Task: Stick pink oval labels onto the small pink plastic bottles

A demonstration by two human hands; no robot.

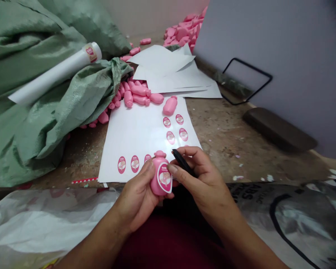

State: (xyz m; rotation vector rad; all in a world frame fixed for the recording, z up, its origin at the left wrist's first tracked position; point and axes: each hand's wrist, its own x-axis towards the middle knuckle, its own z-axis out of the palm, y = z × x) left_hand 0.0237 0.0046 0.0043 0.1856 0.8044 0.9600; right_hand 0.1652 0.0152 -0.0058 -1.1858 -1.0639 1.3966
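Note:
My left hand [137,196] grips a small pink plastic bottle [159,175] upright, close to my lap. A pink and white oval sticker [164,178] lies on the bottle's front. My right hand [201,179] holds a thin black tool [182,163] and its thumb presses on the sticker's edge. Just beyond the hands lies a white sticker sheet [140,134] with several oval stickers left on it. One loose pink bottle [170,105] lies on the sheet's far edge.
A pile of pink bottles [137,95] spills from a green woven sack [44,104] at the left. A white roll [56,73] rests on the sack. Blank backing sheets [173,74] lie further back, more pink bottles [184,30] behind them. A grey board [282,56] stands at the right.

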